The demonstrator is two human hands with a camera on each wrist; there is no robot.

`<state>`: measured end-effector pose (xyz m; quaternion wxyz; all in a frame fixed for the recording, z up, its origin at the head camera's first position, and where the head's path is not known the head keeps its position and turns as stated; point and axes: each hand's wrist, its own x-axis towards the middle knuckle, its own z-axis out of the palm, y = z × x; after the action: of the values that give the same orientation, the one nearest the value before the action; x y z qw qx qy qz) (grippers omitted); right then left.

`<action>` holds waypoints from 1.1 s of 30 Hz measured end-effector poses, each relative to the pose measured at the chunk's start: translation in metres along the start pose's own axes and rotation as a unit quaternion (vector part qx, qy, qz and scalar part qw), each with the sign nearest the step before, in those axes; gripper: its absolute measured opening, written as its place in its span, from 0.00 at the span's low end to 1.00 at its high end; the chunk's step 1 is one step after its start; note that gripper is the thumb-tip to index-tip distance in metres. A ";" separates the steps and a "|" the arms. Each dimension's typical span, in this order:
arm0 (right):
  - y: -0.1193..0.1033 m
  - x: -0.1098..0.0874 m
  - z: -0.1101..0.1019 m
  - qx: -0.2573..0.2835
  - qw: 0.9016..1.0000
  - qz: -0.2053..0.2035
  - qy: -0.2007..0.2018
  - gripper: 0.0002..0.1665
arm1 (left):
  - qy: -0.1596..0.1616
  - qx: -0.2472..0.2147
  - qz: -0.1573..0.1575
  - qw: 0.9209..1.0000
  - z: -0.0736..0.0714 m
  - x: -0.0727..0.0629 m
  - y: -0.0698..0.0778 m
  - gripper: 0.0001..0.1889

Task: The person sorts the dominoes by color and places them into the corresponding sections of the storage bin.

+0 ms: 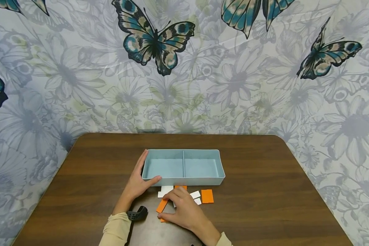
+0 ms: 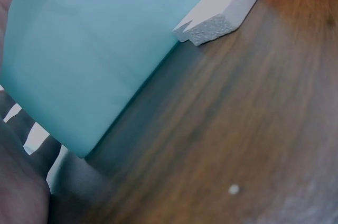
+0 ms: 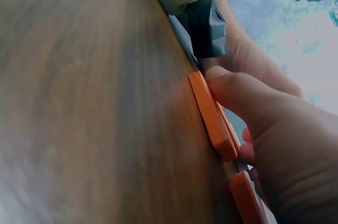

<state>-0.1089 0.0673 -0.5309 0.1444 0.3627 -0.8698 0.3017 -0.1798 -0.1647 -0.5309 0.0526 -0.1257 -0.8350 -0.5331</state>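
Note:
A light blue two-compartment tray point(image 1: 183, 181) stands on the table with nothing in either half. My left hand point(image 1: 137, 184) rests along its left end, fingers straight against the side wall and thumb over the front rim. In front of the tray, my right hand point(image 1: 184, 208) bends over several flat orange and white blocks. In the right wrist view, its thumb and fingers pinch an orange block point(image 3: 211, 115) lying low at the table. Another orange block point(image 1: 161, 205) slants beneath the index fingertip. The palm hides part of the group.
White blocks point(image 1: 165, 191) lie against the tray's front wall. To the right of the hand sit narrow white blocks point(image 1: 195, 195) and an orange square point(image 1: 207, 196). The brown table point(image 1: 264, 177) ends at a butterfly-patterned cloth point(image 1: 233, 85). A black band point(image 1: 137, 214) circles the left wrist.

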 end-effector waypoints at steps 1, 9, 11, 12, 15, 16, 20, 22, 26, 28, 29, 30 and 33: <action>-0.001 0.001 0.001 -0.002 1.000 0.006 0.001 0.26 | 0.001 0.001 0.000 1.000 0.000 0.000 0.000 0.57; -0.013 0.003 0.005 -0.033 0.998 0.048 0.015 0.26 | 0.002 0.004 0.005 1.000 -0.003 0.001 0.002 0.57; -0.014 0.003 0.007 -0.042 0.997 0.054 0.020 0.25 | 0.002 0.004 0.006 1.000 -0.003 0.001 0.002 0.57; -0.015 0.003 0.007 -0.044 0.997 0.055 0.022 0.25 | 0.003 0.002 0.006 1.000 -0.003 0.001 0.002 0.56; -0.016 0.004 0.007 -0.049 0.997 0.058 0.021 0.23 | 0.004 -0.002 0.005 1.000 -0.003 0.001 0.001 0.56; -0.016 0.004 0.007 -0.049 0.997 0.059 0.020 0.23 | 0.004 -0.003 0.005 1.000 -0.003 0.001 0.001 0.56; -0.018 0.004 0.008 -0.054 0.997 0.055 0.015 0.22 | 0.003 -0.005 0.004 1.000 -0.004 0.000 0.001 0.56; -0.018 0.003 0.008 -0.055 0.997 0.050 0.015 0.22 | 0.002 -0.004 0.003 1.000 -0.004 -0.001 0.001 0.56; -0.019 0.003 0.008 -0.062 0.997 0.042 0.022 0.21 | 0.001 -0.003 0.002 1.000 -0.003 -0.001 0.000 0.56; -0.019 0.003 0.008 -0.067 0.997 0.039 0.025 0.20 | 0.002 -0.004 0.002 1.000 -0.002 -0.001 -0.001 0.56; -0.019 0.003 0.008 -0.068 0.997 0.038 0.026 0.20 | 0.002 -0.004 0.002 1.000 -0.002 -0.001 -0.002 0.56; -0.019 0.003 0.008 -0.069 0.997 0.037 0.026 0.21 | 0.003 -0.004 0.003 1.000 -0.002 -0.001 -0.002 0.56; -0.019 0.003 0.007 -0.066 0.997 0.037 0.024 0.23 | 0.007 -0.003 0.005 1.000 -0.001 0.000 -0.003 0.56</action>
<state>-0.0976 0.0506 -0.5275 0.1776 0.3128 -0.8969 0.2572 -0.1805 -0.1673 -0.5332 0.0606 -0.1268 -0.8323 -0.5362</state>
